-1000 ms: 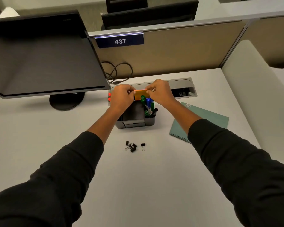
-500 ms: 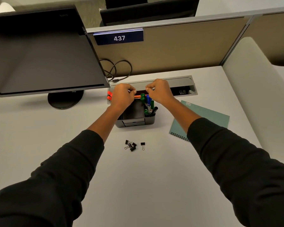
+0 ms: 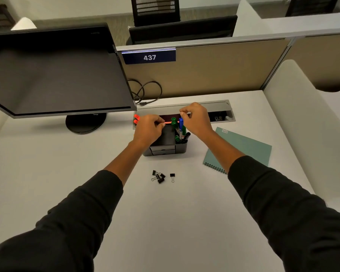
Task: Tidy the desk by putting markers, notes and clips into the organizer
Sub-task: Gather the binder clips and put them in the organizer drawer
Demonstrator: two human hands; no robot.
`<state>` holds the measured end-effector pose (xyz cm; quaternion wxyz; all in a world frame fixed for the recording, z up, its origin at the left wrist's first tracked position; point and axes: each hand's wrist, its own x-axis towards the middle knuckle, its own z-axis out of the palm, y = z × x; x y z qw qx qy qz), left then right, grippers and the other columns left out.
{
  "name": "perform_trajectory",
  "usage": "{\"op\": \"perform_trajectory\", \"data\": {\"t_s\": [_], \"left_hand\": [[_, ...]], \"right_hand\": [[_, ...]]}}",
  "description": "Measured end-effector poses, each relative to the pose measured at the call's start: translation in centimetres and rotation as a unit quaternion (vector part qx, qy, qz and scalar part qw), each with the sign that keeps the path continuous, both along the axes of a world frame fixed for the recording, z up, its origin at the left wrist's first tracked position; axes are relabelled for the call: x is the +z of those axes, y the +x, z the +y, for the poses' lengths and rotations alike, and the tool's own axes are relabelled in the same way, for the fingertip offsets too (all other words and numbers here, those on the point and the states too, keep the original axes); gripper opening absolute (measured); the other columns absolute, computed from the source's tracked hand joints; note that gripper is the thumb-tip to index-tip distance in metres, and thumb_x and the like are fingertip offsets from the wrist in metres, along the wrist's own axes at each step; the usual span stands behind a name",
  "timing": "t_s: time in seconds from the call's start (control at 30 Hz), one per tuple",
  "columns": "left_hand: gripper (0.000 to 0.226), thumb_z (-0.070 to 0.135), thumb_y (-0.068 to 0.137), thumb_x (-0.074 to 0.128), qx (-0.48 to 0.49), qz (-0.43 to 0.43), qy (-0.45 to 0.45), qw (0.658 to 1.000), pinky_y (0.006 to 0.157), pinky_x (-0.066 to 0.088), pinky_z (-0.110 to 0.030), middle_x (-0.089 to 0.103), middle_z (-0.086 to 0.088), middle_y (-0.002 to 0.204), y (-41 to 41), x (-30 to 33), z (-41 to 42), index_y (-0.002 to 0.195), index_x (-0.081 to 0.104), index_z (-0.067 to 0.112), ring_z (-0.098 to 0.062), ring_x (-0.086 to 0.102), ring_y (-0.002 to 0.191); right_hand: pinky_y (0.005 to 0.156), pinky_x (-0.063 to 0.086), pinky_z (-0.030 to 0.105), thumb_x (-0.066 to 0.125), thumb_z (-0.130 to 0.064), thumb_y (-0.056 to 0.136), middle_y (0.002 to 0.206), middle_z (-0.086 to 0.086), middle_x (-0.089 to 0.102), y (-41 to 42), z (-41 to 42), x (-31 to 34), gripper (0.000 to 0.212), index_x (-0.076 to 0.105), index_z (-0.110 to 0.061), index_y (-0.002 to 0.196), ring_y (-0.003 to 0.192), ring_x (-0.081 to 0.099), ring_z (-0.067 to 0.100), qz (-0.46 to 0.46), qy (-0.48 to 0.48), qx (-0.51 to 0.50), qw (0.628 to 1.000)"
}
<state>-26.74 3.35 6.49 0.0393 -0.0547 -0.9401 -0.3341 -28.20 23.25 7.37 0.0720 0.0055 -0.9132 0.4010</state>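
Observation:
A dark grey organizer stands mid-desk with small drawers at its front. Green, blue and black markers stand in its right compartment. A pad of orange sticky notes shows only as a thin edge at the organizer's back rim. My left hand pinches its left end. My right hand pinches at its right end, just above the blue marker's cap; that end is hidden by the caps. Two red marker ends stick out left of my left hand. Several black binder clips lie in front of the organizer, one apart.
A monitor on a round base stands at the left. A teal spiral notebook lies right of the organizer. Behind it is a grey cable tray, a looped cable and the cubicle partition.
The orange pad has gone down from above the organizer to its back rim, so only its edge shows. Both hands stayed at its ends; the camera tilted up slightly.

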Motion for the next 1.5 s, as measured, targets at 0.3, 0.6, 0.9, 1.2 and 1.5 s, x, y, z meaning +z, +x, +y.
{"op": "perform_trajectory", "data": {"t_s": [0.3, 0.6, 0.9, 1.2, 1.5], "left_hand": [[0.014, 0.018, 0.092, 0.073, -0.032, -0.018, -0.029, 0.999, 0.078, 0.055, -0.024, 0.076, 0.000, 0.098, 3.4, -0.4, -1.6, 0.104, 0.079, 0.014, -0.010, 0.065, 0.081], [0.014, 0.017, 0.090, 0.074, -0.044, -0.024, -0.044, 0.998, 0.083, 0.056, -0.033, 0.072, 0.000, 0.103, 5.7, -1.2, -2.7, 0.102, 0.079, 0.014, -0.015, 0.065, 0.091], [0.024, 0.016, 0.088, 0.076, -0.076, -0.033, -0.070, 0.994, 0.085, 0.056, -0.031, 0.065, -0.002, 0.113, 6.2, -2.4, -3.6, 0.111, 0.076, 0.012, -0.018, 0.064, 0.096], [0.030, 0.019, 0.090, 0.075, -0.088, -0.037, -0.086, 0.992, 0.084, 0.054, -0.027, 0.059, 0.000, 0.120, 6.2, -2.9, -3.6, 0.120, 0.073, 0.013, -0.018, 0.064, 0.096], [0.030, 0.017, 0.092, 0.072, -0.072, -0.029, -0.099, 0.992, 0.079, 0.058, -0.032, 0.057, 0.003, 0.117, 6.7, -3.4, -3.8, 0.123, 0.071, 0.017, -0.018, 0.063, 0.092]], "right_hand": [[0.069, 0.050, 0.023, 0.065, -0.017, 0.095, 0.094, -0.007, 0.062, 3.8, -1.1, 1.1, 0.015, 0.077, -0.014, 0.104, 0.082, 0.056, 0.008, 0.097, -0.023, 0.011, 0.995], [0.066, 0.048, 0.016, 0.064, -0.018, 0.096, 0.096, -0.007, 0.068, 10.6, -4.1, -2.6, 0.017, 0.075, -0.016, 0.109, 0.076, 0.056, -0.001, 0.097, -0.072, 0.013, 0.993], [0.079, 0.058, 0.032, 0.066, -0.022, 0.094, 0.107, -0.008, 0.065, 15.1, -7.6, -6.9, 0.028, 0.069, -0.023, 0.122, 0.075, 0.057, 0.004, -0.173, -0.252, -0.035, 0.951], [0.066, 0.052, 0.025, 0.068, -0.019, 0.096, 0.118, -0.004, 0.062, 15.0, -8.9, -8.0, 0.048, 0.054, -0.035, 0.139, 0.088, 0.062, 0.017, -0.287, -0.425, -0.071, 0.855], [0.075, 0.055, 0.031, 0.068, -0.014, 0.096, 0.129, -0.001, 0.061, 14.8, -10.5, -8.7, 0.054, 0.051, -0.035, 0.143, 0.103, 0.064, 0.023, -0.303, -0.523, -0.091, 0.792]]}}
